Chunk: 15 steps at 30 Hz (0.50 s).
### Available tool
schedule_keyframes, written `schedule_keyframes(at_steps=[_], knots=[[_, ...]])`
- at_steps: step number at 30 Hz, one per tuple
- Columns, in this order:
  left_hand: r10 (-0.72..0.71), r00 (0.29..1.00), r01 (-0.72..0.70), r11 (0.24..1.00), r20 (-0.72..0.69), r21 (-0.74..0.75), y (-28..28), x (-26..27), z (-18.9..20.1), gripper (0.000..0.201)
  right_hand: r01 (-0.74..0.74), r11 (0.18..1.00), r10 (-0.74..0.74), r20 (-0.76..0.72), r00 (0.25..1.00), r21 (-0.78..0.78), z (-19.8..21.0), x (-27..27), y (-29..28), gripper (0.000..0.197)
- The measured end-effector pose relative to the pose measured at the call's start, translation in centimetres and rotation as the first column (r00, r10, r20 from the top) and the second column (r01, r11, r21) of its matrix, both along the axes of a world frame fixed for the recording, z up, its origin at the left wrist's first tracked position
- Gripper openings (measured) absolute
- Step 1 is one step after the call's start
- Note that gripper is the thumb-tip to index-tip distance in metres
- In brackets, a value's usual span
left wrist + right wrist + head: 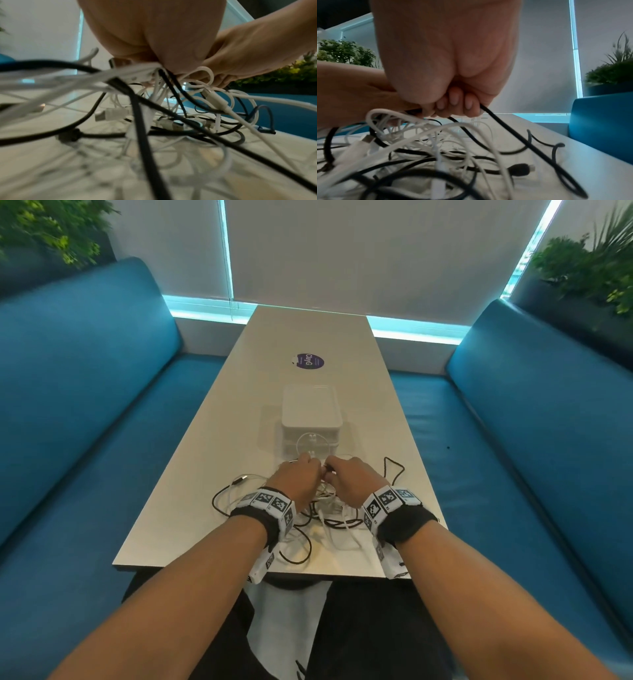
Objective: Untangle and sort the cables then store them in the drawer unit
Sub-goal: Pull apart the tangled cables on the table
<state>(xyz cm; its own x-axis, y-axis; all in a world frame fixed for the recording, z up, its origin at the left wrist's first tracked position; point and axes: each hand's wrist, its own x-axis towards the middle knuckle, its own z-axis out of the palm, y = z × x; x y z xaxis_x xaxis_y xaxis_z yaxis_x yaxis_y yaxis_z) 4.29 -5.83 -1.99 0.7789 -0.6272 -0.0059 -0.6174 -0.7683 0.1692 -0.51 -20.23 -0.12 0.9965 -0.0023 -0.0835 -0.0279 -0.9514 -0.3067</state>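
Observation:
A tangle of black and white cables lies on the near end of the table. My left hand and right hand are side by side over the pile, both curled. In the left wrist view the left hand grips white cables at the top of the tangle. In the right wrist view the fingers curl round a black cable that runs down to the table. A clear plastic drawer unit stands just beyond the hands.
A purple round sticker lies farther up the table. Blue bench seats flank the table on both sides. Plants stand at the back corners. A black cable loop trails toward the table's right edge.

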Motion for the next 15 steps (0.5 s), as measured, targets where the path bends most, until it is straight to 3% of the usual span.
schedule_keyframes(at_steps=[5, 10, 15], knots=[[-0.055, 0.996, 0.051, 0.997, 0.068, 0.061, 0.6, 0.9, 0.5, 0.027, -0.016, 0.997, 0.015, -0.003, 1.000, -0.075, 0.6, 0.1, -0.8, 0.023], [-0.072, 0.975, 0.063, 0.997, 0.210, 0.048, 1.0, 0.1, 0.9, 0.029, 0.060, 0.998, -0.060, 0.011, 0.998, -0.030, 1.1, -0.1, -2.0, 0.019], [-0.184, 0.939, 0.125, 0.970, 0.292, 0.209, 1.0, -0.2, 0.9, 0.028, 0.122, 0.992, -0.122, -0.019, 0.992, -0.010, 0.5, -0.8, -2.5, 0.021]])
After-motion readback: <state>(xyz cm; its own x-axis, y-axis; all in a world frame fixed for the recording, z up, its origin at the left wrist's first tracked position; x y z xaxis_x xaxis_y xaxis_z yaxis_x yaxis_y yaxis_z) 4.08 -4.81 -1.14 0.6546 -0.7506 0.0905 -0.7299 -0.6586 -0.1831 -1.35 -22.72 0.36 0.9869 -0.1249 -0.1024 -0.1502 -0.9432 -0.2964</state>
